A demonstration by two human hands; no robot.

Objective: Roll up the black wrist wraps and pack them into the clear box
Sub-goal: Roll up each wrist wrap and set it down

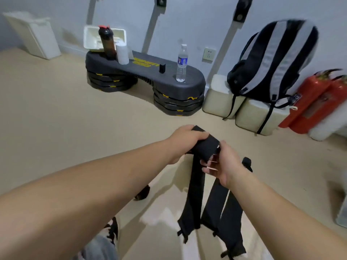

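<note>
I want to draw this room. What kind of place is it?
Probably a home workout room: a black step platform stands on stacked risers, a shaker bottle and water bottle sit on it, and the left hand and right hand hold black wrist wraps.

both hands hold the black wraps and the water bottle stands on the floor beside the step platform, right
No: the head view shows the water bottle standing on the step platform, not the floor. The left hand and right hand do hold the black wraps.

I see a beige floor (56, 113) carrying a black step platform (150, 72), a white bin (35, 36), cream blocks (218, 99) and red fire extinguishers (308, 104).
</note>
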